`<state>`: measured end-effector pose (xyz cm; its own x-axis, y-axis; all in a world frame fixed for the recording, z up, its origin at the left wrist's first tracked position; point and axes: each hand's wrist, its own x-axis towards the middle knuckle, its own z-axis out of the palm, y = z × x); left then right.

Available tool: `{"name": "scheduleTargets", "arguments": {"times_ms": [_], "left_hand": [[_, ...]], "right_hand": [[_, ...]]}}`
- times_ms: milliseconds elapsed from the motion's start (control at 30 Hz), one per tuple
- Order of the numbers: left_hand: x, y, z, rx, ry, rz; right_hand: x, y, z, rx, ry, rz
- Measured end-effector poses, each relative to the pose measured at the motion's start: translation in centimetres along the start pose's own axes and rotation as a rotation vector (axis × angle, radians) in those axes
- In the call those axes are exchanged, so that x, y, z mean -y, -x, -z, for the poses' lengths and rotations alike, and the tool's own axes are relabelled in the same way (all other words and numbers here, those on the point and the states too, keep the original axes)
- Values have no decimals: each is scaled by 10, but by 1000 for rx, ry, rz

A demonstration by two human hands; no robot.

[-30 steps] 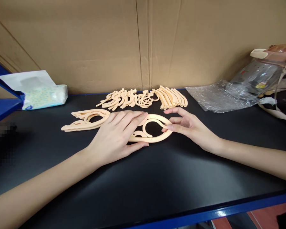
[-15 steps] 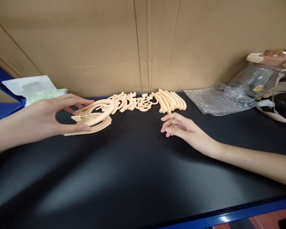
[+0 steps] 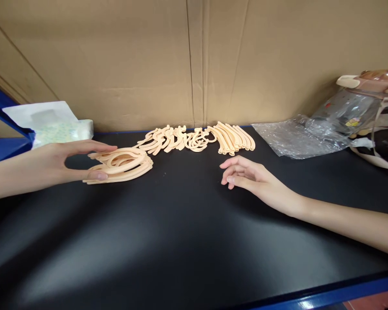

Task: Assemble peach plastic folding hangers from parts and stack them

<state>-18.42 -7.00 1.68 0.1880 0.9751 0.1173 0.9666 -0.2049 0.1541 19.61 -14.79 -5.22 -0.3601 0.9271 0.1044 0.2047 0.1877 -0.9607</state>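
My left hand [image 3: 60, 161] is at the left of the black table, thumb and fingers apart around the near end of a stack of pale peach curved plastic strips [image 3: 129, 174]. The thumb lies at the front of the stack and the fingers over its back; whether they press on it I cannot tell. My right hand [image 3: 245, 178] hovers over the table, fingers loosely curled, holding nothing. Just beyond it lies a row of longer curved strips [image 3: 234, 137] with small holes at their ends. Smaller curved strips [image 3: 168, 138] lie in a row further left.
A clear plastic bag [image 3: 297, 137] lies at the right, beside a transparent bottle [image 3: 349, 110] with a brown lid and strap. A white packet [image 3: 61, 129] stands at the back left. Cardboard [image 3: 132, 64] lines the back, and a blue edge [image 3: 326, 297] runs along the front.
The curved strip that my left hand held raised and tilted now rests on the stack. My left hand has drawn back left and lower. My right hand has hardly moved.
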Motion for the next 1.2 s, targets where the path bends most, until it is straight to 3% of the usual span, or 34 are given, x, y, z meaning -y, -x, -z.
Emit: {"name": "scheduleTargets", "arguments": {"times_ms": [100, 200, 1000, 1133, 1200], "left_hand": [[17, -5, -3, 186, 42, -18], [23, -7, -5, 202, 24, -8], [22, -7, -6, 233, -7, -41], [12, -4, -7, 211, 13, -9], [5, -1, -8, 101, 3, 8]], "right_hand": [[0, 0, 0, 1, 6, -4], [1, 0, 0, 2, 19, 1], [0, 0, 1, 14, 26, 13], [2, 1, 0, 10, 46, 17], [2, 1, 0, 13, 58, 23]]}}
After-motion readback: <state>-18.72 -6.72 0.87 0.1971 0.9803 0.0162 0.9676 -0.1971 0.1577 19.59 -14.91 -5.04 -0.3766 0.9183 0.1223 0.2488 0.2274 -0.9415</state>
